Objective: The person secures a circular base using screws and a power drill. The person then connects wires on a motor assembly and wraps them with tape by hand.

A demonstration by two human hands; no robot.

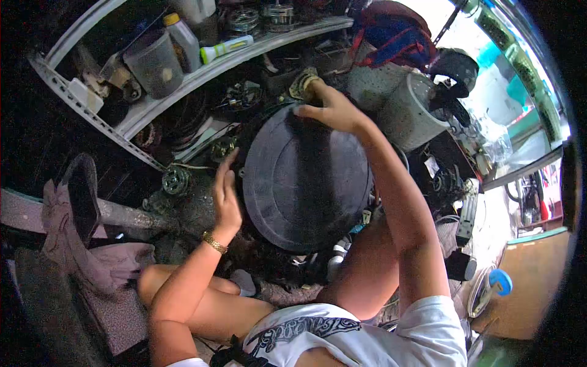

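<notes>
A large black round tub [306, 177] fills the middle of the view, its flat circular face toward me. My right hand [336, 110] is at its upper edge, the thumb lying over the rim and the fingers beyond it, beside a crumpled yellowish piece [304, 84]. What the fingertips touch is hard to make out. Along the tub's left side, my left hand [226, 199] is raised, with fingers stretched out and nothing in them; whether it touches the tub is unclear. A gold watch [215, 243] is on that wrist.
Metal shelving [220, 67] at the upper left bears a clear container [156, 67], a yellow-capped bottle [183, 40] and a flashlight [227, 49]. A grey bucket [413, 113] stands upper right, near a red-and-blue bag [394, 37]. Metal parts [176, 180] lie left, a wooden panel [532, 284] right.
</notes>
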